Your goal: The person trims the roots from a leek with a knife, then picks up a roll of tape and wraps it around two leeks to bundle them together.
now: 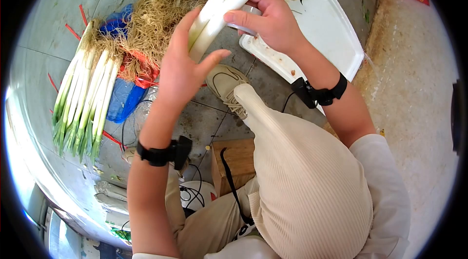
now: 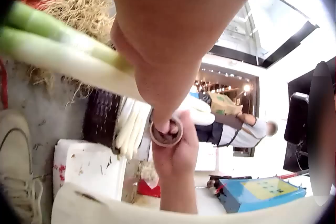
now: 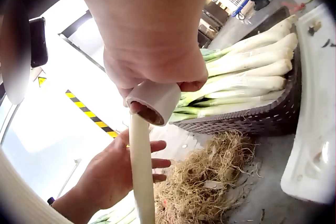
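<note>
Thick white leeks (image 1: pixel 222 8) slant across the top of the head view. My left hand (image 1: pixel 180 71) lies against their lower end, thumb spread wide from the fingers; the right wrist view shows this hand (image 3: pixel 107 174) behind a stalk (image 3: pixel 140 166) with its fingers extended and apart. My right hand (image 1: pixel 278 25) grips a roll of tape (image 1: pixel 247 21) beside the leeks, its thumb touching a stalk. In the right wrist view the pale roll (image 3: pixel 157 100) has a brown core and hangs under that hand; its far fingers are partly hidden.
Trimmed roots (image 1: pixel 158 12) and a row of leeks (image 1: pixel 87 93) lie on the floor at left. A dark basket (image 3: pixel 252 121) of leeks and a white foam lid (image 1: pixel 321 20) are beyond my hands. My shoe (image 1: pixel 226 86) is below. A person (image 2: pixel 244 129) stands in the background.
</note>
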Tool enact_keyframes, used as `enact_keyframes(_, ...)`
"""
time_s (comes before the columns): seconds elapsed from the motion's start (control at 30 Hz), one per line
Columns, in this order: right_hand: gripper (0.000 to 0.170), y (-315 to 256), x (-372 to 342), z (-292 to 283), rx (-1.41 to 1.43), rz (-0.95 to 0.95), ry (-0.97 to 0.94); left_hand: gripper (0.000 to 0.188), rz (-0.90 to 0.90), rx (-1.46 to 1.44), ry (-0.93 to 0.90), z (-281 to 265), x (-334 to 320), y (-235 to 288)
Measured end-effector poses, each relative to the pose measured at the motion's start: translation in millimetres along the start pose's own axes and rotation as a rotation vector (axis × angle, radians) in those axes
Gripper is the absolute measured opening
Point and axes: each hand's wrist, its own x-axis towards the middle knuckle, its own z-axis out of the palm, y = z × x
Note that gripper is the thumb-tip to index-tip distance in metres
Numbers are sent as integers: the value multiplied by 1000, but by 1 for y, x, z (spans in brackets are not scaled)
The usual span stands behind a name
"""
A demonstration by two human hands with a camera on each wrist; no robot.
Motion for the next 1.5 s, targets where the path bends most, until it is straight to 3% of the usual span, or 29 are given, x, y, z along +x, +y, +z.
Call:
enact_keyframes(0.07, 37, -1, -5, 6, 32, 3, 26, 74, 205, 317, 218, 15, -2, 3)
enact_keyframes(0.17, 37, -2, -9, 10, 55, -2, 50, 66, 270, 377, 306, 27, -1, -9)
enact_keyframes(0.3, 40, -1, -9, 5, 2, 31, 36, 61, 318, 352, 328, 30, 3, -13)
enact_keyframes(0.43, 46, -3, -11, -3, -87, -34, -57, 57, 248, 205, 285, 23, 5, -18)
enact_keyframes(0.5, 54, -2, -14, -12, -220, 80, -149, 56, 208, 138, 277, 18, 4, -19)
enact_keyframes(0.57, 56, -1, -12, -18, -287, 45, -151, 53, -18, -143, 144, 11, 3, -15)
enact_keyframes(0.63, 58, 4, -8, -21, -356, 9, -150, 51, 45, -159, 129, 8, 5, -20)
enact_keyframes(0.7, 66, 14, -1, -19, -281, -183, -181, 54, -171, -481, -132, 0, 4, -18)
enact_keyframes(0.73, 59, 13, 2, -20, -282, -186, -200, 56, -268, -637, -257, -6, 6, -17)
enact_keyframes(0.77, 59, 13, 3, -21, -283, -185, -200, 56, -268, -639, -258, -11, 9, -15)
enact_keyframes(0.83, 49, 13, 6, -22, -115, 15, -293, 48, -378, -823, -378, -20, 13, -13)
enact_keyframes(0.87, 40, 14, 6, -18, -69, 6, -278, 48, -378, -823, -374, -22, 13, -16)
enact_keyframes(0.97, 40, 10, 3, -10, -52, 97, -189, 41, -339, -642, -348, -21, 12, -21)
enact_keyframes(1.03, 36, 14, 1, -5, -34, 80, -120, 37, -88, -122, -211, -17, 13, -17)
enact_keyframes(1.07, 33, 15, 0, -1, -15, 62, -53, 37, -89, -122, -211, -11, 11, -12)
enact_keyframes(1.13, 33, 10, -3, 6, -20, 75, -31, 39, -209, 76, 18, 4, 5, 10)
enact_keyframes(1.3, 35, 1, -5, 8, -37, 124, -14, 38, -204, 105, 134, 14, 5, 2)
enact_keyframes(1.37, 42, 0, -5, 3, -98, 87, -106, 37, -200, 111, 147, 12, 5, -3)
enact_keyframes(1.47, 50, 5, -10, -3, -140, 40, -162, 39, -235, -13, 124, 3, 9, -14)
enact_keyframes(1.5, 50, 5, -10, -7, -140, 40, -162, 39, -273, -181, 114, -3, 14, -17)
